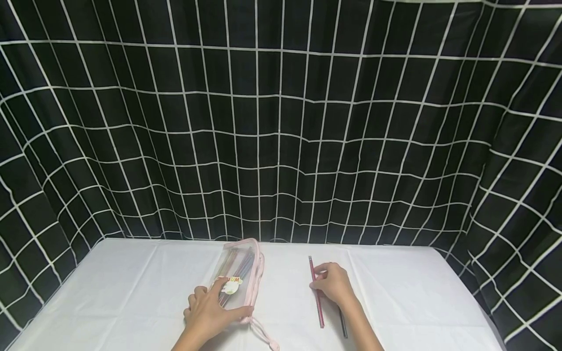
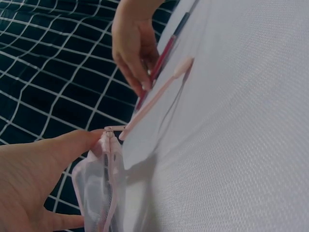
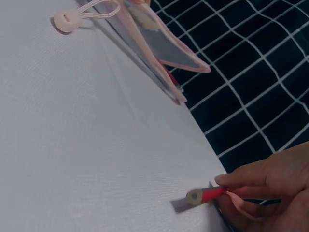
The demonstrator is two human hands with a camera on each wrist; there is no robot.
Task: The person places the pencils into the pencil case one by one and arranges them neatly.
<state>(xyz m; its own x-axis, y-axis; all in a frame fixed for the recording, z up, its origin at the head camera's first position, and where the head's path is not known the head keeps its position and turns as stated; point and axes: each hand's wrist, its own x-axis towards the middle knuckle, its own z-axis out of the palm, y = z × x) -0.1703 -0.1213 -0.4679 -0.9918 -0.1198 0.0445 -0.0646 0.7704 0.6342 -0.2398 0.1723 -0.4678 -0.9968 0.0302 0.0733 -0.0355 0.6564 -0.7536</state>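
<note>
My left hand (image 1: 206, 312) grips the near part of a see-through pencil case (image 1: 255, 273) with pink trim, thumb at its zipper edge. Several pencils (image 1: 246, 264) show through the case, beside a cartoon label (image 1: 231, 286). To the right, my right hand (image 1: 335, 283) pinches a red pencil (image 1: 319, 309) between thumb and fingers. Its flat end, with bare wood round the core, faces the camera in the right wrist view. Partly hidden under the right wrist, a dark pencil (image 1: 343, 325) lies on the table.
A pink cord with a rounded tab (image 1: 274, 345) trails from the case's near end. White cloth covers the table (image 1: 412, 287). Behind it hangs a black curtain (image 1: 290, 117) with a white grid.
</note>
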